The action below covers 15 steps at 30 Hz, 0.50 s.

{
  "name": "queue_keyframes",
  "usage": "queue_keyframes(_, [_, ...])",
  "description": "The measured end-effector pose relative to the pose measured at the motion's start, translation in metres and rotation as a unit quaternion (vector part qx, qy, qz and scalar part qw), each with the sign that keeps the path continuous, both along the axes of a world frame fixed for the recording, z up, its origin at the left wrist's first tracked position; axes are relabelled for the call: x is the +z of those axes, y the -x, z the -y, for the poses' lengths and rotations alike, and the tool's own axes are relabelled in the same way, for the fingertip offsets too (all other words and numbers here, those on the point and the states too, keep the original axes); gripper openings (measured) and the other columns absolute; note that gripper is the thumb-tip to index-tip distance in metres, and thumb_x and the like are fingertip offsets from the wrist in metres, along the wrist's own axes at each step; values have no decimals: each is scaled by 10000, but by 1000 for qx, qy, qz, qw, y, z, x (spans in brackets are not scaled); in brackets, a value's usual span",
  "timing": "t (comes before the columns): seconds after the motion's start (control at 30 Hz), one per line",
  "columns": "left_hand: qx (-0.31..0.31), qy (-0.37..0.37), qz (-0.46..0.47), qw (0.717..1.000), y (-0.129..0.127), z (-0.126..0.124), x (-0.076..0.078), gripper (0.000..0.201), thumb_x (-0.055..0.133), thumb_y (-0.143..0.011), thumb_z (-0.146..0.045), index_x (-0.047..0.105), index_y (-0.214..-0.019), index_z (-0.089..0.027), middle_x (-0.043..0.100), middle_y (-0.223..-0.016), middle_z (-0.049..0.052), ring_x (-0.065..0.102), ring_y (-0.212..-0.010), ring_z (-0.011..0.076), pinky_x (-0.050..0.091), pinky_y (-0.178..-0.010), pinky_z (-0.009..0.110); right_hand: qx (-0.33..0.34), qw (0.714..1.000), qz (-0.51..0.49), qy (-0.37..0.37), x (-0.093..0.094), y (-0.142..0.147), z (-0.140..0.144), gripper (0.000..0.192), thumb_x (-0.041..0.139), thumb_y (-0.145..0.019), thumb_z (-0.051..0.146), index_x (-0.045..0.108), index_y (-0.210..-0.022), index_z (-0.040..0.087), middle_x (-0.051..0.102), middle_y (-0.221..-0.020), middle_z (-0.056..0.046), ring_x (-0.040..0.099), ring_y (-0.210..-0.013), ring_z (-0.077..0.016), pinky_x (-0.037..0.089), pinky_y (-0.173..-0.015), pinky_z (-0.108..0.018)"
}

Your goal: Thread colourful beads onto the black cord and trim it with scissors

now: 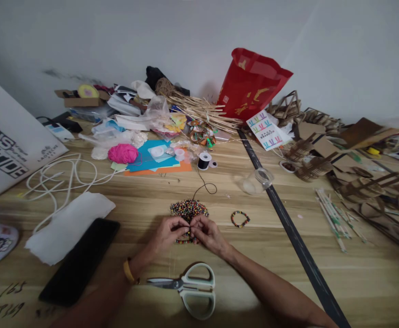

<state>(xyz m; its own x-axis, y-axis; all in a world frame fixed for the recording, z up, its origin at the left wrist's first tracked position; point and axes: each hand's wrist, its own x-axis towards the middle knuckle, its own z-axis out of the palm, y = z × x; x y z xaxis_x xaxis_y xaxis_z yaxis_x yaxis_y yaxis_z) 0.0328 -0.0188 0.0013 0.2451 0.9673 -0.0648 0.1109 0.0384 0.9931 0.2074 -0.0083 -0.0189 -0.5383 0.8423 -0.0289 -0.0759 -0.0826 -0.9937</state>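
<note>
My left hand (172, 231) and my right hand (207, 233) meet over the middle of the table, thumbs and forefingers pinched together on a thin black cord. A dense bunch of multicoloured beads (188, 208) lies just beyond and beneath the fingers, partly covered by them. From it, black cord (209, 184) loops back to a spool (204, 161). To the right of my right hand rests a small ring of strung beads (240, 219). Scissors (196, 290) with pale handles lie nearer me, blades to the left.
At left are a black phone (80, 261), a white paper sheet (71, 226) and a coiled white cable (65, 173). Pink yarn (123, 153), coloured paper and a red bag (250, 84) stand behind. A transparent container (258, 181) and woven baskets (313, 166) are at right.
</note>
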Motion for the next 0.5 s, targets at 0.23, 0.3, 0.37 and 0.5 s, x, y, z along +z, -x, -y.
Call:
queue_keyframes(0.23, [1,2,-10,1000,1,0,0,94,615,-690,-203,679,-697,-135,688,-660,29,602,-632,161,456,-606,239,2,999,16,-28,4,0,1,318,609,-807,485,509,-854,187,534,-632,30,485,-495,-81,445,-470,-194])
queue_keyframes(0.3, [-2,2,-11,1000,1,-1,0,93,615,-688,-199,679,-693,-132,684,-650,28,597,-621,157,452,-599,235,4,999,18,-33,4,-1,1,309,601,-816,480,514,-861,187,537,-645,26,490,-503,-83,448,-479,-196])
queue_keyframes(0.37, [-1,2,-14,1000,1,0,0,92,612,-690,-194,677,-692,-129,680,-643,25,591,-609,152,448,-590,231,8,999,22,-40,3,-1,1,298,591,-826,473,520,-870,188,538,-653,23,495,-512,-87,449,-485,-198])
queue_keyframes(0.5, [7,-5,-30,1000,-1,1,2,89,605,-691,-177,678,-680,-128,680,-647,27,592,-620,156,450,-601,234,5,996,44,-75,2,-1,3,269,555,-858,448,528,-897,184,525,-633,30,495,-494,-88,418,-480,-196])
